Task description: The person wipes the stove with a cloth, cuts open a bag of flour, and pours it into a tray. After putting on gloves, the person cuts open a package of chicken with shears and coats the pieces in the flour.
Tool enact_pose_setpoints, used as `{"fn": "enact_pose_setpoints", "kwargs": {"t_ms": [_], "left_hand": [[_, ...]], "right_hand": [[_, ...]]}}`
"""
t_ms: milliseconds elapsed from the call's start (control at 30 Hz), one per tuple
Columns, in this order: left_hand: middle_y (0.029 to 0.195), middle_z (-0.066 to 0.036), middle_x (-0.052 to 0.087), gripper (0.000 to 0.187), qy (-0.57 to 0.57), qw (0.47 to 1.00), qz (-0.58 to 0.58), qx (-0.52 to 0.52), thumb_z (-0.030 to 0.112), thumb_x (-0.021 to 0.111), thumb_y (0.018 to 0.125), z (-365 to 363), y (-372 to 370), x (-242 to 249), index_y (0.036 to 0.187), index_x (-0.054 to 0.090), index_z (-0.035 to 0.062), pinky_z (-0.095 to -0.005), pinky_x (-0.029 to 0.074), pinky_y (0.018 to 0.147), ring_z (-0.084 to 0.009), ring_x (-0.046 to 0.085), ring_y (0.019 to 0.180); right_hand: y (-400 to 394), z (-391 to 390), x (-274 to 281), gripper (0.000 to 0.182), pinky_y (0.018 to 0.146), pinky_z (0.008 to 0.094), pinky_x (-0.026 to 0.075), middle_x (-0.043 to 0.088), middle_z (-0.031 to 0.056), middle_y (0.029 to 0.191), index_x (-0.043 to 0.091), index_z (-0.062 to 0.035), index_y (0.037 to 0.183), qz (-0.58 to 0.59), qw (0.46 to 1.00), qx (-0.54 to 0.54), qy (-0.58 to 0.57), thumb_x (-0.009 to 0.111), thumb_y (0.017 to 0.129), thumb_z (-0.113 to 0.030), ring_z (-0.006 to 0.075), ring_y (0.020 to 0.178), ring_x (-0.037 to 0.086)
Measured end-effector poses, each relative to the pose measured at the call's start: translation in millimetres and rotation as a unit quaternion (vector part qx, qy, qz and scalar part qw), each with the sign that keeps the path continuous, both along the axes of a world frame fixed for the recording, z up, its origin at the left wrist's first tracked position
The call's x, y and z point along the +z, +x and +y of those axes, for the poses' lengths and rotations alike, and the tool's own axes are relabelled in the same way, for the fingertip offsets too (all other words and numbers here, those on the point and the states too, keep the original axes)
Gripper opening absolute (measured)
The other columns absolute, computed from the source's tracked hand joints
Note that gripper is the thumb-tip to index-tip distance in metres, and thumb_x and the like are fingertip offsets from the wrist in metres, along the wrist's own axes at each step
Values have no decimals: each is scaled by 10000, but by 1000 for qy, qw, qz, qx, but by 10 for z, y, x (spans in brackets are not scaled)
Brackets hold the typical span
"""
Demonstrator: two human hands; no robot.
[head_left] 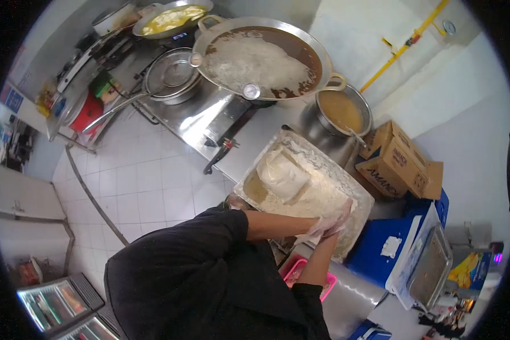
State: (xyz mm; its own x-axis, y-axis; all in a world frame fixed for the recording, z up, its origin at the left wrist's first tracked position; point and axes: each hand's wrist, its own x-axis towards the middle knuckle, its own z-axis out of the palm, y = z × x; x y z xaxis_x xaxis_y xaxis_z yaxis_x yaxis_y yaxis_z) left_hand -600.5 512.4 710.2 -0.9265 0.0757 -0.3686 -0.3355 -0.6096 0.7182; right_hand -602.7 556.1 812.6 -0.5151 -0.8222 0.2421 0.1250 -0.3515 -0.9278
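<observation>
My left hand (321, 228) and my right hand (338, 225) meet and overlap above the right end of a metal tray (286, 135) dusted with white flour (323, 195). Clear plastic gloves cover both. The overlap hides most of the fingers, so what they hold, if anything, cannot be made out. A plastic bag of flour (282, 175) rests in the left part of the tray, apart from my hands. Below my forearms sits a pink basket (330, 285) with pale pinkish pieces inside, partly hidden by my right arm.
A wide pan of foaming brown oil (306, 59) with a thermometer (251, 91) stands on the stove. Nearby are a strainer (173, 71), a pot of brownish liquid (340, 110), a cardboard box (396, 161) and a blue cooler (379, 243).
</observation>
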Motion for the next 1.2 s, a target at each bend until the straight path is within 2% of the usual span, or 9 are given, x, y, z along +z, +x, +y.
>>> {"fn": "enact_pose_setpoints", "kwargs": {"t_ms": [100,267,467,567,600,867,967,1033,1200], "left_hand": [[1496,-142,348,732,-9,996,16,-83,618,360,934,-132,22,-91,1462,336,111,-486,243,1111,-308,310,1379],[1480,-141,376,723,20,977,113,-178,603,366,942,-447,145,-179,1451,349,89,-463,260,1113,-298,341,1365],[1339,-168,528,534,152,942,265,141,405,409,999,-1692,1500,704,1341,466,-2,-409,376,1079,-292,495,1242],[982,-143,640,418,222,877,-5,425,337,404,1009,-2411,2264,736,1090,552,-46,-360,523,839,-245,620,879],[850,-113,609,432,248,868,93,420,372,377,1022,-2783,2558,-204,1039,542,-27,-315,524,717,-203,595,765],[758,-51,561,466,-55,852,-294,430,586,578,863,-4335,2801,-2240,883,560,121,-350,476,589,-187,551,650],[814,-91,630,481,-706,608,-294,214,582,652,796,-4608,2640,-3510,848,635,104,-384,502,706,-246,598,732],[913,-87,670,286,-582,631,-512,-21,264,689,852,-4168,2334,-1597,1034,645,47,-299,463,873,-179,619,906],[816,-141,678,262,-651,590,-353,322,208,515,903,-4425,2626,-2664,868,660,-7,-382,522,633,-256,642,709]], "right_hand": [[-272,12,-813,625,1114,369,294,422,157,1430,340,-10,1446,-308,896,-270,171,391,994,-438,287,1317,411],[-368,13,-1529,568,1080,380,334,418,121,1432,422,-32,1399,-58,902,-368,219,415,991,-428,270,1277,451],[-409,285,-1026,529,1062,405,345,475,159,1389,439,-11,1381,-27,855,-414,312,428,987,-363,284,1250,484],[-103,403,-827,549,1003,422,395,506,162,1347,477,-10,1337,-108,839,-426,320,457,965,-412,291,1216,510],[-21,460,-831,558,982,424,410,513,161,1336,488,-10,1323,-126,836,-429,318,467,957,-430,293,1206,517],[403,503,-1117,491,809,374,470,576,102,1250,547,-44,1255,-133,795,-483,343,498,950,-425,233,1057,595],[468,460,-1218,480,776,335,483,592,88,1208,562,-35,1233,-128,776,-522,329,502,949,-417,211,1016,611],[478,493,-1248,466,758,308,492,605,84,1171,574,-23,1212,-143,759,-538,338,509,948,-402,198,983,623],[774,321,-961,438,787,328,491,643,125,1056,603,10,1134,-25,733,-545,406,484,954,-371,219,931,629]]}}
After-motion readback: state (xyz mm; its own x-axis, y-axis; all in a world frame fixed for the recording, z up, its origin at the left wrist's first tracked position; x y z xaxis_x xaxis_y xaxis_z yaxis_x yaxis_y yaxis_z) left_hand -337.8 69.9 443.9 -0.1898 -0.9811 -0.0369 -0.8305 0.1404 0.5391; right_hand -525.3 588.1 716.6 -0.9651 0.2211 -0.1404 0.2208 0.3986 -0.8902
